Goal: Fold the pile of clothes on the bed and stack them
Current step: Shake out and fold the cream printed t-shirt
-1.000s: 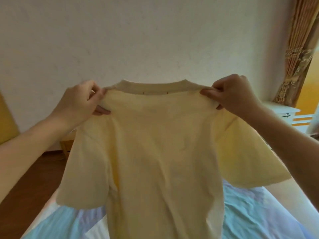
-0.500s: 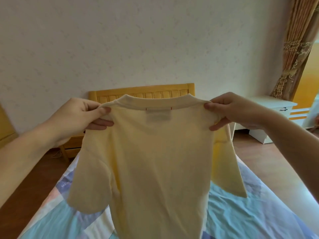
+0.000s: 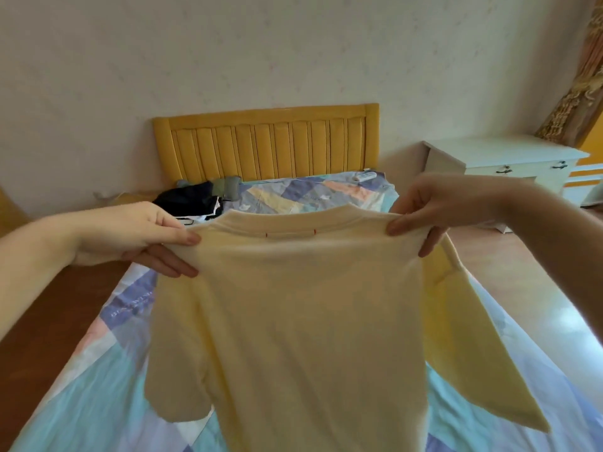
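Left hand point(image 3: 143, 236) pinches one shoulder of the pale yellow T-shirt point(image 3: 303, 321), thumb lying flat on top of the seam and the other fingers tucked underneath, so the cloth is clamped between them rather than merely draped. From there the collar runs across in a taut line, which I take to be the point of the hold: stretched between two shoulders, the shirt hangs flat and shows its shape before it is laid down for folding. The body of it drops straight toward the foot edge of the bed point(image 3: 107, 370), and both short sleeves dangle free, the one on the far side flaring out over the bed's right edge. Behind the collar, up near the headboard point(image 3: 266, 141) and toward the bed's left corner, the pile of clothes point(image 3: 195, 199) waits in a dark, crumpled heap, well apart from the shirt, so most of the job looks undone and I see no folded stack yet. A small white object, perhaps a remote, lies near the bed's far right corner. Right hand point(image 3: 430, 210) grips the other shoulder in much the same way, thumb on top, fingers curled under the fabric. Beyond it, a white dresser point(image 3: 496, 158) stands against the wall.
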